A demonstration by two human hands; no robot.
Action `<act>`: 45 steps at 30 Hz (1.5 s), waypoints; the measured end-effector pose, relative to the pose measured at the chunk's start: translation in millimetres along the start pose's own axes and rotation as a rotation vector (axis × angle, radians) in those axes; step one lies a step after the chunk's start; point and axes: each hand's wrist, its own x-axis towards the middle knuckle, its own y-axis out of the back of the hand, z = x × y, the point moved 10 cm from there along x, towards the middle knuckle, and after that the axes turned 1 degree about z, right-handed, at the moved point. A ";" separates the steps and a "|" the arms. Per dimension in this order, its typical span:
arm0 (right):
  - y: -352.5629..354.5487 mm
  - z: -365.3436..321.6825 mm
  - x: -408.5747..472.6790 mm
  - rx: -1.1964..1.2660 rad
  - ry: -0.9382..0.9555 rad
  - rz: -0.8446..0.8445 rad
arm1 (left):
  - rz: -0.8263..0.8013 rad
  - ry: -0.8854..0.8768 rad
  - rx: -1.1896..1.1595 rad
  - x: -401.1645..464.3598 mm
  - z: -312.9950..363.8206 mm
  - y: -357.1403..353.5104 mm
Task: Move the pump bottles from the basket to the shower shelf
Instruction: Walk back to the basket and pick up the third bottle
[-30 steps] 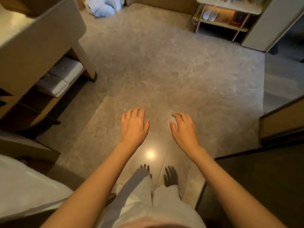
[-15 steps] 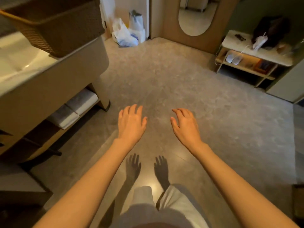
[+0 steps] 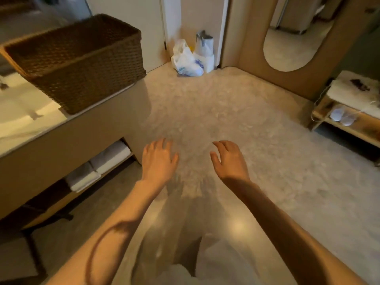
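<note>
I am holding my left hand (image 3: 159,161) and my right hand (image 3: 227,160) out low over the floor (image 3: 216,112), fingers loosely spread, both gripping nothing. Up to my left the wicker basket (image 3: 82,62) is sitting on the vanity counter (image 3: 28,124), well apart from my hands. I cannot tell from here whether pump bottles are inside, and no shower shelf is showing. I judge I am only approaching; next I need to reach up into the basket.

Home bathroom: vanity counter (image 3: 98,128), folded towels (image 3: 98,167), mirror (image 3: 296,31).
</note>
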 end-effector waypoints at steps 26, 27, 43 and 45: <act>-52.0 -252.1 501.7 0.249 0.709 -0.052 | 0.528 0.530 0.090 341.5 -240.1 184.8; -57.7 -262.9 514.3 0.256 0.737 -0.077 | 0.518 0.561 0.090 349.3 -252.8 185.2; -196.2 -427.2 599.3 0.230 1.181 -0.626 | 0.313 1.123 0.105 350.2 -407.5 159.6; -224.0 -444.6 585.2 0.207 1.192 -0.705 | 0.303 1.166 0.086 340.8 -418.0 153.4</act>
